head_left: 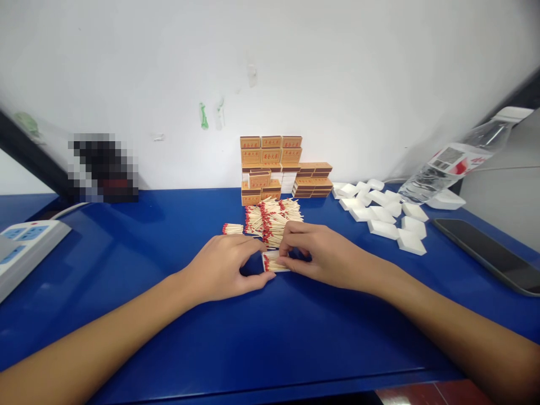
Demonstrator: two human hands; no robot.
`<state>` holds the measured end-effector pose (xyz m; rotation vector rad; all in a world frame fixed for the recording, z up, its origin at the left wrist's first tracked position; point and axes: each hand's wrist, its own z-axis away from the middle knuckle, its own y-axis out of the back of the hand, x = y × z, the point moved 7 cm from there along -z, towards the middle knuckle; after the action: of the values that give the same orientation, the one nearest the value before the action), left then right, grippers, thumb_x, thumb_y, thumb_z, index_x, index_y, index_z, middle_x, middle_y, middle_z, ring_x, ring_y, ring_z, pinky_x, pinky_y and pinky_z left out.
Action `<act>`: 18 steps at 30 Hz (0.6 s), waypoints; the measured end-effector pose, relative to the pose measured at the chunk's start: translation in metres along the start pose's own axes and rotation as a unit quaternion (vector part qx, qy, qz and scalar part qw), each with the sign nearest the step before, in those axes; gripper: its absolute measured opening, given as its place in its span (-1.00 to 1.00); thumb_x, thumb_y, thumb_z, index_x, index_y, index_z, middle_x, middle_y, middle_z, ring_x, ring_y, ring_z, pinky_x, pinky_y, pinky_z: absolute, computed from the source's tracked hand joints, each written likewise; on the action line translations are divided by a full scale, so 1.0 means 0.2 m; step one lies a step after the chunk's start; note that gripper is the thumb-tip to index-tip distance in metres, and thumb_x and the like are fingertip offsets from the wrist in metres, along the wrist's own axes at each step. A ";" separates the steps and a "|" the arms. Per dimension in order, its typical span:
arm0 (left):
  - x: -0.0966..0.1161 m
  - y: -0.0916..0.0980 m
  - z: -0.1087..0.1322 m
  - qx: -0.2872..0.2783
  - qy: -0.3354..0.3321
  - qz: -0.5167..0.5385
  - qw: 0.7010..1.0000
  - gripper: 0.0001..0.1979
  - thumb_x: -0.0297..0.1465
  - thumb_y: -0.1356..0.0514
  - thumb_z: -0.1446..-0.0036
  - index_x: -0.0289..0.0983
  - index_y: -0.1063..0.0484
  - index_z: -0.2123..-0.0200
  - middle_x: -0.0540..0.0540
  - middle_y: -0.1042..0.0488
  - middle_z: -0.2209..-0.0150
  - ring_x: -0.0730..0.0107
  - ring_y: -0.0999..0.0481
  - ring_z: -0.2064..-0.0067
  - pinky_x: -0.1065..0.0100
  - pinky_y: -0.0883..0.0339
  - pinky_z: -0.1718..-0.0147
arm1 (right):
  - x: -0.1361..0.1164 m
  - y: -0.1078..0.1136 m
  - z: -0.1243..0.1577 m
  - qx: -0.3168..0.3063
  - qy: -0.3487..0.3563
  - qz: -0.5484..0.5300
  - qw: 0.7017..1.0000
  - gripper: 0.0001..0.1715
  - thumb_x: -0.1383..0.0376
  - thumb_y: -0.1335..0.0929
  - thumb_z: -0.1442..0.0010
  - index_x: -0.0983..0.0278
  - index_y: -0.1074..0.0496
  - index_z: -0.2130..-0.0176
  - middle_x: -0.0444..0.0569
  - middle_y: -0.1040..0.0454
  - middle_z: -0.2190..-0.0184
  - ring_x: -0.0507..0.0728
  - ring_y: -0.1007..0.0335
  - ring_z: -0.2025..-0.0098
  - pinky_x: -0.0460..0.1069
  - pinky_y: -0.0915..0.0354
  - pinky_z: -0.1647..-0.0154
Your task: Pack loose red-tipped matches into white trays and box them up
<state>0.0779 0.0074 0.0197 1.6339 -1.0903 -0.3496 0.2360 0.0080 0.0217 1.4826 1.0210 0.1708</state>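
Observation:
My left hand (225,267) and my right hand (318,251) meet at a small white matchbox tray (274,262) lying on the blue table (253,332). The tray holds red-tipped matches. My left thumb and fingers pinch its left end. My right fingers are curled over its right end, pressing on the matches. Just behind the hands lies a loose pile of matches (272,218), with a small bundle of matches (233,228) to its left.
Stacked brown matchboxes (270,163) stand against the white wall. Several empty white trays (379,216) are scattered at the right. A tilted plastic bottle (455,160) and a phone (489,254) are at far right, a power strip (23,244) at far left.

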 end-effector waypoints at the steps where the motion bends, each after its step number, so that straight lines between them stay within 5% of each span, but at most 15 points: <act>1: 0.00 0.00 0.00 -0.001 -0.002 0.003 1.000 -0.71 -0.20 -0.35 -0.21 -0.25 -0.57 0.09 0.09 -0.40 0.52 0.43 -0.39 0.51 0.37 -0.22 0.46 | 0.00 0.00 0.00 0.005 -0.003 0.005 1.000 -0.95 0.36 -0.44 -0.33 0.26 -0.54 0.24 -0.08 -0.49 0.24 0.04 -0.39 0.31 -0.04 -0.24 0.31; 18: 0.04 -0.01 0.00 -0.020 -0.037 0.013 0.999 -0.73 -0.19 -0.34 -0.23 -0.28 -0.58 0.17 0.02 -0.51 0.46 0.41 -0.45 0.47 0.37 -0.24 0.45 | -0.04 -0.02 0.01 -0.010 -0.003 -0.022 1.000 -0.80 0.23 -0.44 -0.34 0.25 -0.48 0.32 -0.10 -0.46 0.29 0.01 -0.36 0.37 -0.05 -0.23 0.35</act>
<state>0.0836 0.0007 0.0195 1.5804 -1.1518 -0.4169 0.2306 0.0012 0.0218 1.4410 1.0437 0.1453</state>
